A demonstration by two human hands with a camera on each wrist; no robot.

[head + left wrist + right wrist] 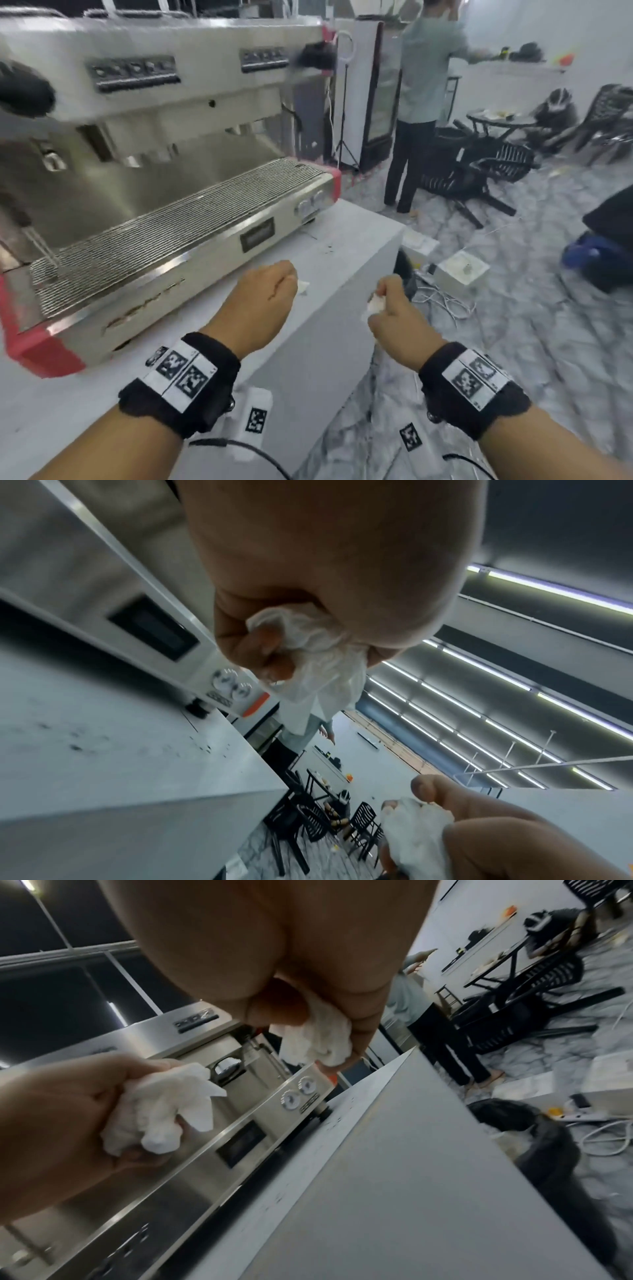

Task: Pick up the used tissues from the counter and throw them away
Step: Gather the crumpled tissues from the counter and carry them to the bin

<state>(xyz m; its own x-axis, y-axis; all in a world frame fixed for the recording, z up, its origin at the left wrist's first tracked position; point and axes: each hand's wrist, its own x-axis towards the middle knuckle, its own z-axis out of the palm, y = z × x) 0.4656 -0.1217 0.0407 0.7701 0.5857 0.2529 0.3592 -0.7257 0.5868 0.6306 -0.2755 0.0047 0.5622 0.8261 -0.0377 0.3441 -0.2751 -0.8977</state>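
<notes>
A coffee machine (164, 164) stood at the left of the gray tabletop (346, 240). Above the tabletop's edge, the left hand (263, 301) clenched one crumpled tissue (308, 653) in curled fingers, while the right hand (397, 315), just off the edge, pinched another tissue (315, 1042).

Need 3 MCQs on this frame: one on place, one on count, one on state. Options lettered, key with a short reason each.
1. Where is the left hand?
A. above the counter
B. over the floor
C. inside the espresso machine

2. How many crumpled tissues are held?
A. none
B. one
C. two

3. What is the state of the right hand?
A. flat and open
B. grip closed on a tissue
C. resting on the counter

Key:
1 A, the head view shows it over the grey top.
2 C, left tissue and right tissue both show in the right wrist view.
3 B, fingers curl round the white wad.
</notes>
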